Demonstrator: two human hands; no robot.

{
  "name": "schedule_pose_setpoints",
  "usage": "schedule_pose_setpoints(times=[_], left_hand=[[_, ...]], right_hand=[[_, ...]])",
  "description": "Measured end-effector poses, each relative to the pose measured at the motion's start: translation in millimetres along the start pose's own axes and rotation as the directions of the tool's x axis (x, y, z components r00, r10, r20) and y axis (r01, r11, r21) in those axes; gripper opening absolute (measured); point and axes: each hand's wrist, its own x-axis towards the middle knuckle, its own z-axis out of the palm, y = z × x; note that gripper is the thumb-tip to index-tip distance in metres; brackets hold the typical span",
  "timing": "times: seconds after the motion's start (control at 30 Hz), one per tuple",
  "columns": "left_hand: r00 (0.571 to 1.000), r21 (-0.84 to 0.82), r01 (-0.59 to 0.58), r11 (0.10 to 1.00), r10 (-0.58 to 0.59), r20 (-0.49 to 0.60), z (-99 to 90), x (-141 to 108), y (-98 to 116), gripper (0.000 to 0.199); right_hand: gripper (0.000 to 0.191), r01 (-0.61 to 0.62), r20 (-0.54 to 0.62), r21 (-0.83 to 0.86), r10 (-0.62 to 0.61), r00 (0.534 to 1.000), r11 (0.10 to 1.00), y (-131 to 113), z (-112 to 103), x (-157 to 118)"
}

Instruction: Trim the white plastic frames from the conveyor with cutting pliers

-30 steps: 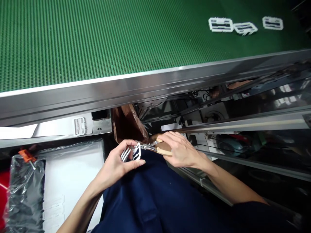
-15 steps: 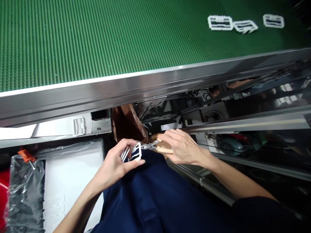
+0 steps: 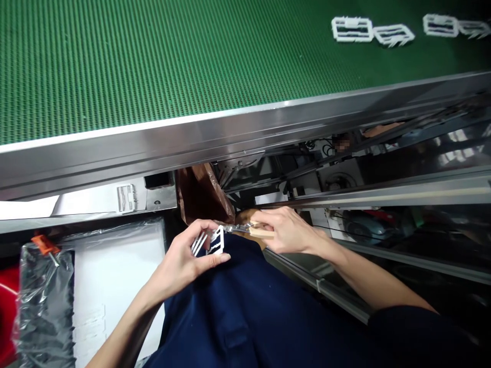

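On the near side of the green ribbed conveyor belt [image 3: 164, 56], the person's left hand [image 3: 186, 258] pinches a white slotted plastic frame [image 3: 222, 241] between thumb and fingers, its end facing the right hand [image 3: 286, 231]. That hand is wrapped around the cream-handled metal pliers [image 3: 262, 233]; their tips reach the frame's upper corner, though whether they bite it is hard to tell. Similar white plastic frames [image 3: 352, 22] lie on the belt's right part.
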Motion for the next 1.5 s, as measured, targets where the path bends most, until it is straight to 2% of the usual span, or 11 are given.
schedule_pose_setpoints(times=[0.1, 0.17, 0.23, 0.33, 0.4, 0.6, 1.0, 1.5], left_hand=[[1.000, -0.061, 0.019, 0.998, -0.019, 0.012, 1.1, 0.7, -0.8, 0.039], [0.999, -0.111, 0.040, 0.993, -0.038, 0.016, 1.6, 0.8, -1.8, 0.041], [0.998, -0.149, 0.069, 0.986, -0.067, 0.023, 1.8, 0.7, -2.8, 0.042], [0.996, -0.167, 0.091, 0.982, -0.088, 0.025, 2.1, 0.9, -3.7, 0.043], [0.996, -0.161, 0.087, 0.983, -0.084, 0.024, 2.4, 1.5, -3.7, 0.043], [1.000, -0.103, 0.020, 0.995, -0.020, -0.001, 4.3, 2.3, -2.8, 0.041], [0.999, -0.077, -0.038, 0.996, 0.037, -0.007, 3.1, -1.2, -3.3, 0.038], [0.997, -0.049, -0.073, 0.996, 0.072, -0.014, 2.5, -1.1, -3.7, 0.038]], right_hand=[[0.013, -0.195, 0.027, 0.109, 0.193, 0.981, 0.975, 4.9, 6.2, 2.0], [0.020, -0.311, 0.047, 0.089, 0.308, 0.950, 0.946, 7.8, 8.9, 2.1], [0.021, -0.336, 0.032, 0.064, 0.335, 0.942, 0.940, 7.7, 8.7, 0.6], [0.018, -0.223, -0.048, 0.074, 0.227, 0.973, 0.972, 0.6, 4.4, -3.8], [0.024, -0.132, -0.083, 0.034, 0.135, 0.987, 0.991, -6.4, 1.2, -7.3], [0.026, -0.011, -0.083, -0.165, -0.003, 0.997, 0.986, -18.9, -0.3, -13.7], [0.024, 0.030, -0.050, -0.346, -0.050, 0.998, 0.938, -16.1, -4.2, -12.9], [0.013, 0.082, -0.034, -0.377, -0.102, 0.994, 0.923, -11.6, -6.0, -11.6]])
